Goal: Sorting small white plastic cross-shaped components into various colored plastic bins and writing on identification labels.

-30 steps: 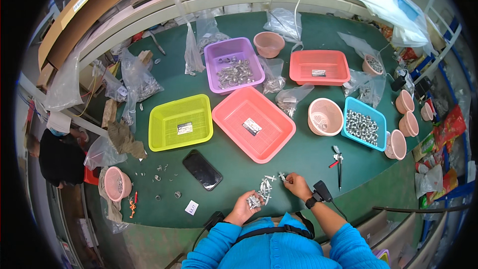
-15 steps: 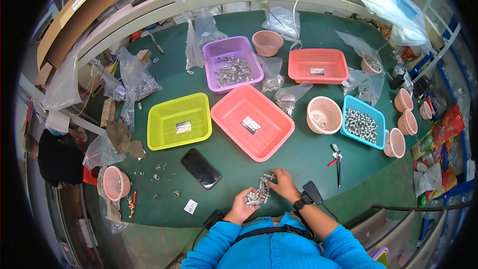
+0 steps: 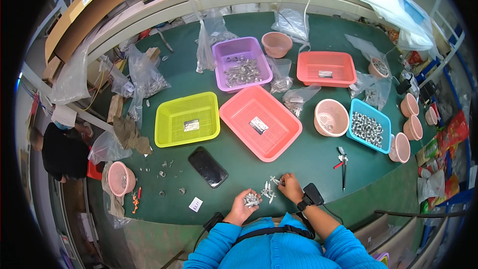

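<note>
My left hand [image 3: 240, 209] is cupped, palm up, around a heap of small silvery metal parts [image 3: 251, 200] at the table's near edge. To its right a loose pile of similar slim metal parts [image 3: 268, 193] lies on the green tabletop. Just beyond that pile, my right hand [image 3: 291, 188] rests low with curled fingers. A small metal part [image 3: 280, 182] shows at its fingertips, and the rest of the grip is hidden. The exact kind of these parts is too small to make out.
Beyond my hands stand a pink basket [image 3: 286, 145], a lime basket [image 3: 213, 140], a purple basket of metal parts [image 3: 219, 80] and a blue basket of metal rings [image 3: 356, 103]. A phone [image 3: 208, 167] lies left; tweezers [image 3: 344, 175] lie right. A person [image 3: 62, 152] is at far left.
My right hand has drawn slightly right, apart from my left. Metal parts that were between the hands now lie spread on the table. The whole view has shifted slightly.
</note>
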The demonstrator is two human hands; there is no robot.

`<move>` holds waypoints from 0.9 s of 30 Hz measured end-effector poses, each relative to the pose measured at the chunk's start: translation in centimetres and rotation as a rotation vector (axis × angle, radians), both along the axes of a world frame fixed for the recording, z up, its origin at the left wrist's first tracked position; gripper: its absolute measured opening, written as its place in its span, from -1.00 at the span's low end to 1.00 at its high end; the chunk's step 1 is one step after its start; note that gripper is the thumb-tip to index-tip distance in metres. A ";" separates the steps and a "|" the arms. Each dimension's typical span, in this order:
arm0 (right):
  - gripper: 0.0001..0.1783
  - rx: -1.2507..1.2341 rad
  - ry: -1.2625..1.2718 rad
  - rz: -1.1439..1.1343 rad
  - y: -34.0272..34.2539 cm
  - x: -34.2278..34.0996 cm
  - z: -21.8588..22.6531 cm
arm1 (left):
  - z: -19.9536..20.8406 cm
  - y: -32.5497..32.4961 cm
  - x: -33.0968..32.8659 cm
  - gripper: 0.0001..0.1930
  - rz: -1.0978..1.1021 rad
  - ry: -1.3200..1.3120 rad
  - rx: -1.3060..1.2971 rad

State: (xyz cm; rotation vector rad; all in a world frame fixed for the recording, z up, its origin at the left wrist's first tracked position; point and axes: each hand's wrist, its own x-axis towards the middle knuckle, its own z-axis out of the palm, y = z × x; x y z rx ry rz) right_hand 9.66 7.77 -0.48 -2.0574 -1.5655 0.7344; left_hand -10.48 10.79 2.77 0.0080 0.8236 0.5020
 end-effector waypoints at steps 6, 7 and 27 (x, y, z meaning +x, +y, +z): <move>-0.82 -0.165 0.552 -0.253 -0.6 1.4 -0.9 | 0.4 0.1 0.8 -0.78 -0.041 0.005 0.005; -0.82 -0.167 0.552 -0.250 -0.3 1.2 0.1 | 0.4 0.1 0.8 -0.76 -0.028 -0.009 0.005; -0.51 -0.054 0.021 -0.029 0.6 -3.5 -0.1 | 0.1 0.5 -0.2 -0.81 0.027 -0.009 -0.010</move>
